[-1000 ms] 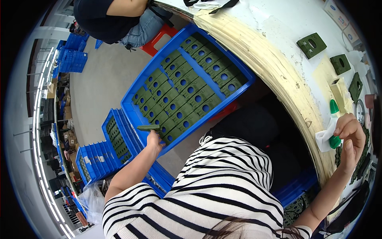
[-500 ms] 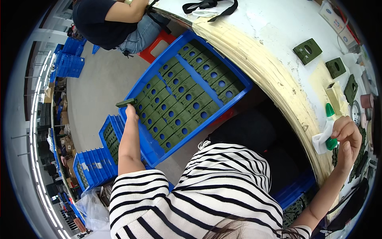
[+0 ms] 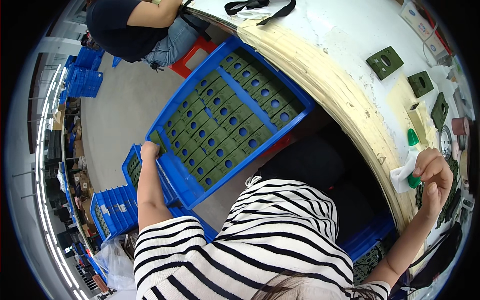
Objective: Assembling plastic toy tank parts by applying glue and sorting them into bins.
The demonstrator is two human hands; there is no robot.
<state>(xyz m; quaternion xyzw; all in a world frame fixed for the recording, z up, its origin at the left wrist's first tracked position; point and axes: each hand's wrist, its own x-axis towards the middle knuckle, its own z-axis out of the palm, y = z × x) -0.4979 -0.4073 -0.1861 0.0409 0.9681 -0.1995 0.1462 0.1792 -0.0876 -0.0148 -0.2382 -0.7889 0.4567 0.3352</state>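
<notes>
At the left end of a blue crate (image 3: 172, 182), my left hand (image 3: 150, 150) is closed round a dark green plate (image 3: 158, 142), held tilted by the crate's rim. Rows of similar green plates (image 3: 220, 120), each with a round hole, lie inside the crate, with a bare strip of blue at the near-left end. Over the worktable's right part, my right hand (image 3: 434, 175) has its fingers curled against a white cloth (image 3: 401, 176), which is wrapped about a green object (image 3: 413, 137); its exact kind is not clear.
More green plates (image 3: 385, 63) lie on the white worktable (image 3: 345, 50), near a reddish-brown roll (image 3: 460, 126). Smaller blue crates (image 3: 116, 210) stand at the left. Another person (image 3: 130, 30) sits on a red stool (image 3: 192, 57) beyond the crate.
My left hand has moved a little left and nearer to me, and the green plate has turned from nearly flat to steeper at the crate's rim. The right hand barely shifted.
</notes>
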